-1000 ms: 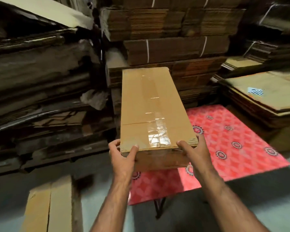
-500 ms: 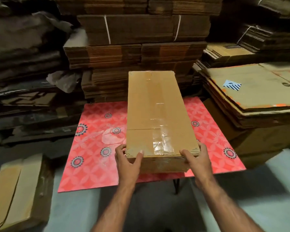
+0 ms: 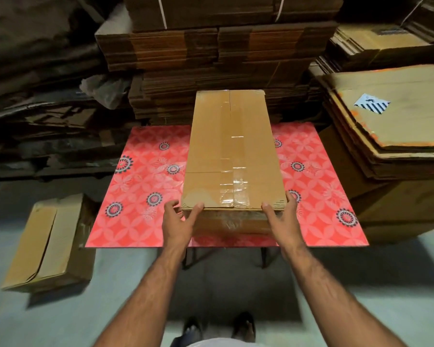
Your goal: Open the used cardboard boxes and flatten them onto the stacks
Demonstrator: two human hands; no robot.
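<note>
While we stand facing walls of bundled, flattened cardboard stacks [image 3: 231, 53] that fill the back of the room, a lower stack of flat sheets [image 3: 396, 116] rises to our right, its top sheet bearing a striped label [image 3: 372, 103]. Between them and us sits a small table covered with a red patterned cloth [image 3: 135, 196], its dark legs showing beneath the near edge. Along the middle of that table lies the long cardboard box [image 3: 231, 151], its length running away from us, its top seam sealed with clear tape [image 3: 233, 189] that shines near our end. The box is closed and not yet flattened. On the grey floor to our left lies a second, smaller box [image 3: 48, 241], well apart from the table. We hold the long box by its near end: our left hand [image 3: 178, 221] grips the near left corner, thumb over the top edge and fingers curled round the side, and our right hand [image 3: 281, 219] grips the near right corner likewise. Our dark shoes [image 3: 243, 324] show at the bottom.
</note>
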